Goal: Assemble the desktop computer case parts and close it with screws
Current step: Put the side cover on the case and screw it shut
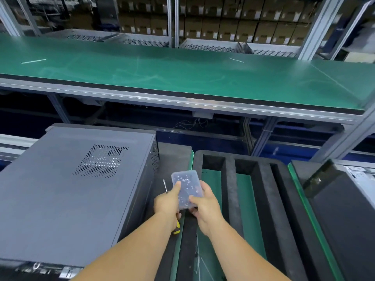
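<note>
computer case (pixel 67 199) lies on its side at left, vented panel up | left hand (pixel 167 203) grips screwdriver (pixel 165 186) and clear screw box (pixel 186 188), thumb on lid | right hand (pixel 205 207) pinches the box | black foam tray (pixel 263 189) at right

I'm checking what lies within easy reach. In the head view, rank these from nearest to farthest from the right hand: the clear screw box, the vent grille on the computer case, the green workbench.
1. Clear screw box: held by the right hand itself.
2. Vent grille: to the left, on the computer case top.
3. Green workbench: ahead, across the gap.
</note>
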